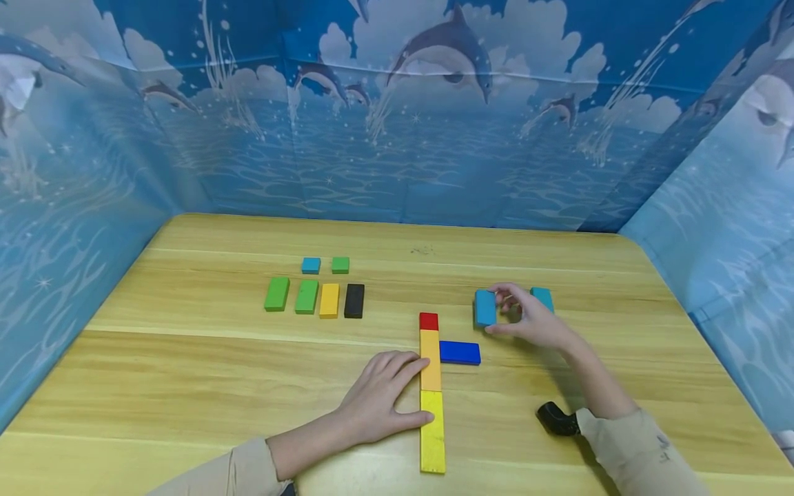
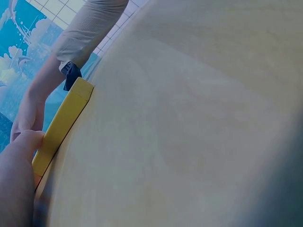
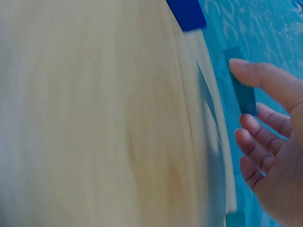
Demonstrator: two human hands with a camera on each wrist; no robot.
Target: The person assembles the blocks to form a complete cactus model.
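My right hand (image 1: 535, 321) pinches a light-blue block (image 1: 485, 308) between thumb and fingertips. In the right wrist view, that light-blue block (image 3: 242, 84) appears raised above the table. A red block (image 1: 429, 321), an orange block (image 1: 430, 360) and a yellow block (image 1: 432, 434) form a straight line on the table, end to end. With relaxed fingers, my left hand (image 1: 378, 396) touches the left side of this line, fingertip at the orange block and thumb at the yellow one. A dark-blue block (image 1: 460, 353) lies crosswise against the orange block's right side.
Behind my right hand lies another light-blue block (image 1: 542, 299). Back left are two green blocks, a yellow-orange block (image 1: 329, 301) and a black block (image 1: 354, 301), with a small blue block (image 1: 311, 266) and a small green block (image 1: 340, 265) behind. Dolphin-print curtains (image 1: 397, 151) surround the table.
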